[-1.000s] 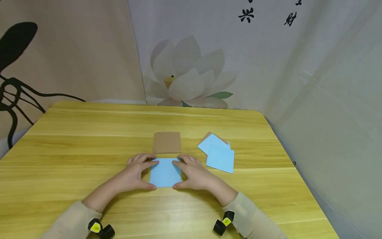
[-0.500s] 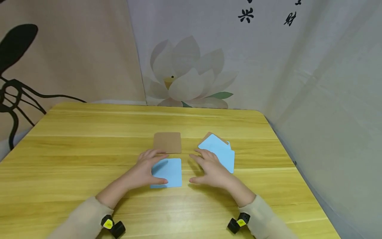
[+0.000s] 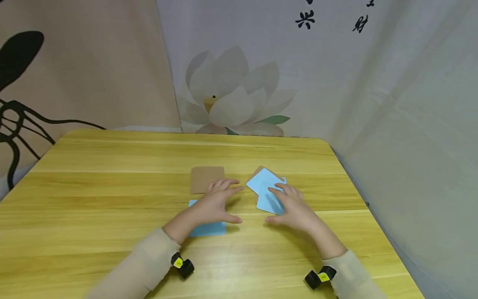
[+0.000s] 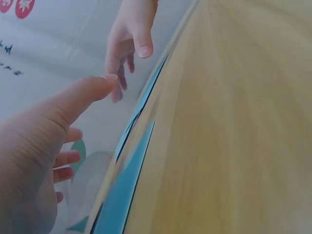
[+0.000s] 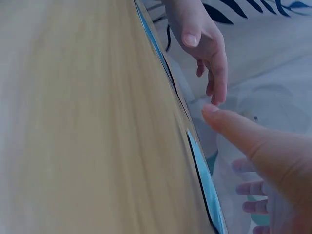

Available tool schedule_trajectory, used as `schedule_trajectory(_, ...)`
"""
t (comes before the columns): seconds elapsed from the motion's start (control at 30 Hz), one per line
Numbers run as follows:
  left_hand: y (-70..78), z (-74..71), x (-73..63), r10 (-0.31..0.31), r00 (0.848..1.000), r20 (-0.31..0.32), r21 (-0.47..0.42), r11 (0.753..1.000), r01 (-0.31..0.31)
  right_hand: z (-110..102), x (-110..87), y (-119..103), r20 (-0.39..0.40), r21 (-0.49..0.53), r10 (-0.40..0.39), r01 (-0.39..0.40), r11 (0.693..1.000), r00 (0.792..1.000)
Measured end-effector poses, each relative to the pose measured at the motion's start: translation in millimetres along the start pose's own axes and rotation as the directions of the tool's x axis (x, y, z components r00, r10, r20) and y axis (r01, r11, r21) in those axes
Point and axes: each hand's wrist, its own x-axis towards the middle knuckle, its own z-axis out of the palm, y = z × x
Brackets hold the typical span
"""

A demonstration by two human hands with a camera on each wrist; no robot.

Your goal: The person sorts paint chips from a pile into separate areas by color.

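My left hand (image 3: 214, 205) hovers with spread fingers above a blue square card (image 3: 209, 230), hiding much of it. Its fingertips point right, toward a loose pile of blue cards (image 3: 263, 182) with a brown card (image 3: 255, 171) peeking out at the back. Over the right side of that pile is my right hand (image 3: 296, 209), thumb and fingers apart, holding nothing. A brown square card (image 3: 203, 178) lies just behind the single blue card, partly covered by my left fingers. Both wrist views show the hands raised over the cards, palms facing each other.
The cards lie on a yellow wood-grain table (image 3: 112, 199). Behind it hangs a pale curtain (image 3: 239, 83) printed with a lotus and dark writing. Each sleeve carries a small black device, such as the one on the left wrist (image 3: 183, 265).
Both hands have let go of the front blue card and lifted. They have moved right, the right hand to the pile and the left hand across the front card.
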Motion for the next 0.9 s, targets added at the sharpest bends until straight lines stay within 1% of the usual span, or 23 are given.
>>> schedule_trajectory(0.13,7.5,5.4,14.4,0.017,1.0,0.024,0.006,1.0,-0.017,-3.9,-3.8,14.9,-0.009,-0.016,0.036,-0.036,0.999,0.999)
schedule_trajectory(0.27,13.2,11.2,28.1,0.03,0.999,0.036,-0.005,1.0,-0.03,-6.9,-6.5,27.5,-0.009,0.014,0.067,-0.067,0.998,0.998)
schedule_trajectory(0.43,17.6,19.2,46.0,0.019,0.998,0.064,0.016,1.0,-0.02,-8.9,-8.5,38.5,0.007,0.021,0.066,-0.066,0.998,0.998)
schedule_trajectory(0.67,17.5,30.3,70.3,-0.013,0.992,0.126,0.073,0.997,0.004,-7.3,-10.2,48.9,0.04,0.017,0.053,-0.054,0.998,0.998)
schedule_trajectory(0.9,15.0,40.2,84.9,-0.024,0.983,0.184,0.112,0.994,0.004,-5.2,-10.4,54.5,0.068,0.019,0.061,-0.062,0.998,0.996)
